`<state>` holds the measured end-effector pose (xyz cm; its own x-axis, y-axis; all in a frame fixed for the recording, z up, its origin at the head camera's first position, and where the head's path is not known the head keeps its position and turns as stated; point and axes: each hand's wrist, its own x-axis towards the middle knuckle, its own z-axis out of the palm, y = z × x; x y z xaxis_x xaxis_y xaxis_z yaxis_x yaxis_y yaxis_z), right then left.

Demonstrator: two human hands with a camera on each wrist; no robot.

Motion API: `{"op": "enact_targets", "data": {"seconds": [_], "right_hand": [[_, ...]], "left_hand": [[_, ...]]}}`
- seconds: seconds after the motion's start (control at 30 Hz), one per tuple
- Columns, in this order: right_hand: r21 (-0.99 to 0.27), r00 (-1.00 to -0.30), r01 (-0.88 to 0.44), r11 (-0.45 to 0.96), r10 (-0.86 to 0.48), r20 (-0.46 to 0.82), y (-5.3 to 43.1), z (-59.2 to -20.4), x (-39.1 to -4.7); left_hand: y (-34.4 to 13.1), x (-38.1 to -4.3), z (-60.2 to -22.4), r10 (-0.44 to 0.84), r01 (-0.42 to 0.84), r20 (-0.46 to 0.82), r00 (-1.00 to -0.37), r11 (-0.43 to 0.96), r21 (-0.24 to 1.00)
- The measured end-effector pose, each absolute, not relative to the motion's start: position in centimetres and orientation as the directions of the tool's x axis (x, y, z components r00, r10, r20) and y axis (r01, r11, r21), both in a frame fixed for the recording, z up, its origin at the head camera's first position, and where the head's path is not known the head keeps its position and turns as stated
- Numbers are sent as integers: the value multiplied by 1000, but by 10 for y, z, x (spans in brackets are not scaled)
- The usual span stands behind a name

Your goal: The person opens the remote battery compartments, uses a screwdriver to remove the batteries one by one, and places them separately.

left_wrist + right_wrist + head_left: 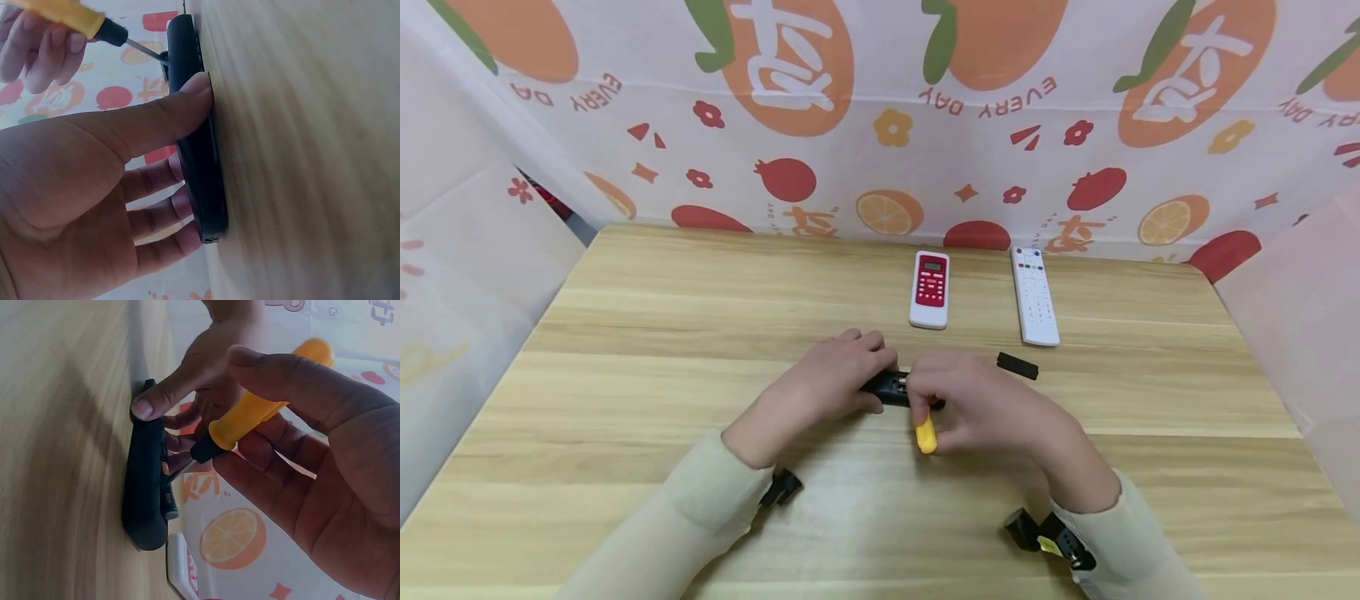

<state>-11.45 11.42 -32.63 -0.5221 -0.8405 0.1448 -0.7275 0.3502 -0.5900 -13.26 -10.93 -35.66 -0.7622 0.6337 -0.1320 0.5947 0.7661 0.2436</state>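
A black remote control [886, 388] lies on the table, its battery compartment facing up. My left hand [838, 377] grips one end of it, thumb on the near side and fingers on the far side. In my right hand [985, 408] is a screwdriver [247, 419] with a yellow handle and black collar, pinched between thumb and fingers. Its metal shaft slants down, the tip right at the battery compartment, as the left wrist view also shows along the remote [197, 162]. The black battery cover [1018, 365] lies apart, to the right of the remote.
Behind the hands lie a white remote with a red face [929, 290] and a longer white remote [1035, 296]. A fruit-printed cloth [850, 167] hangs along the back edge of the wooden table [700, 292]. Black wrist cameras [1048, 537] sit at both sleeves.
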Motion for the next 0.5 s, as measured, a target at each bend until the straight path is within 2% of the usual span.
{"op": "enact_targets", "data": {"seconds": [0.17, 0.5], "right_hand": [[-583, -516, -723, 370, -851, 100, 115, -327, -114], [-632, -524, -709, 313, -833, 175, 120, -328, -118]], "left_hand": [[-110, -133, -358, 644, 605, -118, -756, 756, 250], [-111, -135, -355, 646, 602, -129, -752, 753, 267]]}}
